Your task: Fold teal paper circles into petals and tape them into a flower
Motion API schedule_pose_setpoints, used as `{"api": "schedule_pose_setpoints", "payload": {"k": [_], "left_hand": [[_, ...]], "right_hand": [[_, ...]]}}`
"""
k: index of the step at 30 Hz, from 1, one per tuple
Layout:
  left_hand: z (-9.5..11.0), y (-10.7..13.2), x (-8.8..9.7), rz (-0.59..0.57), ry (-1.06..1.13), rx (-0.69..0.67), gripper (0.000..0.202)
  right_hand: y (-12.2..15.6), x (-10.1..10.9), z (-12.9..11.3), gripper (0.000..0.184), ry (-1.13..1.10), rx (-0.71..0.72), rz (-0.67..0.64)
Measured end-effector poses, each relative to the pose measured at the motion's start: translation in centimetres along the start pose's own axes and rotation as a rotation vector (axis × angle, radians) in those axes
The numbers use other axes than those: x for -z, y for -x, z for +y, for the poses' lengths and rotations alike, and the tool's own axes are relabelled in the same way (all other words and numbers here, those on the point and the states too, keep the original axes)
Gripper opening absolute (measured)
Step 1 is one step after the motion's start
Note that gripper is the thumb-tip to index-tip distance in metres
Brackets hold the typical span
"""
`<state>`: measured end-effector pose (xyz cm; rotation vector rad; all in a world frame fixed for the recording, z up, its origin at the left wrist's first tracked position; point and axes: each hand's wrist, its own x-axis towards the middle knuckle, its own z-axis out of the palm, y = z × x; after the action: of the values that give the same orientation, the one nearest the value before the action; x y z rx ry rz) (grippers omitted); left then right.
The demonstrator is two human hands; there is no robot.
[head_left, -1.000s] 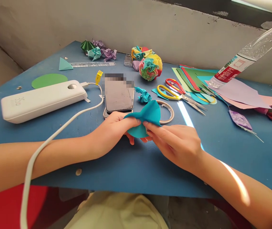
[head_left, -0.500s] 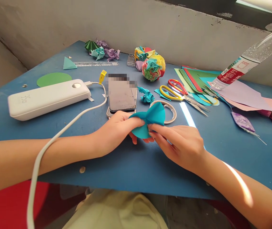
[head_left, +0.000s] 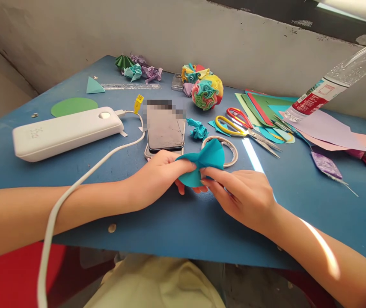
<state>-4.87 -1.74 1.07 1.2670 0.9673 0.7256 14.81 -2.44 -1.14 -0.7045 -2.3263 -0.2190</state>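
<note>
Both my hands pinch a teal paper piece (head_left: 206, 160), folded and curled, just above the blue table (head_left: 176, 222). My left hand (head_left: 157, 177) grips its left side with thumb on top and fingers beneath. My right hand (head_left: 243, 194) pinches its right lower edge with fingertips pressed together. A phone (head_left: 164, 128) lies right behind my left hand, and a tape ring (head_left: 230, 149) sits behind the paper.
A white power bank (head_left: 67, 132) with a white cable (head_left: 83, 182) lies at left. Scissors (head_left: 243, 126), coloured paper sheets (head_left: 266, 111), a paper flower ball (head_left: 206, 92), small crumpled folds (head_left: 138, 70), a ruler (head_left: 131, 86) and a tilted plastic bottle (head_left: 337, 83) fill the back.
The hands keep working the teal paper in place; the pinch has tightened slightly. The view has shifted a little, nothing else moved.
</note>
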Motion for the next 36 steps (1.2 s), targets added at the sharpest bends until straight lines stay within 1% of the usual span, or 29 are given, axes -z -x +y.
{"api": "schedule_pose_setpoints", "payload": {"k": [4,7,11,13,16,25,32,36], "left_hand": [[0.01,0.05,0.03,0.016,-0.025,0.015,0.03],[0.13,0.05,-0.05,0.006,-0.019,0.013,0.028],[0.32,0.01,-0.14,-0.037,0.021,0.002,0.025],[0.35,-0.02,-0.15,-0.05,0.032,0.002,0.025],[0.36,-0.02,-0.13,-0.063,0.045,-0.003,0.025],[0.49,0.16,-0.2,-0.038,0.021,0.018,0.024],[0.47,0.27,-0.21,-0.063,-0.022,-0.002,0.027],[0.45,0.28,-0.19,-0.064,-0.025,-0.007,0.027]], "right_hand": [[0.19,-0.06,-0.01,0.012,0.008,-0.034,0.013],[0.28,-0.04,-0.01,0.013,0.003,-0.056,0.011],[0.19,0.02,0.06,0.021,-0.001,-0.005,-0.02],[0.1,0.06,0.08,0.02,-0.001,0.018,-0.018],[0.02,0.08,0.09,0.015,0.005,0.011,-0.002],[0.3,-0.01,0.18,0.013,0.015,-0.001,0.02],[0.16,0.04,0.26,0.026,0.035,0.055,0.016],[-0.15,0.22,0.17,0.02,0.036,0.095,0.008]]}}
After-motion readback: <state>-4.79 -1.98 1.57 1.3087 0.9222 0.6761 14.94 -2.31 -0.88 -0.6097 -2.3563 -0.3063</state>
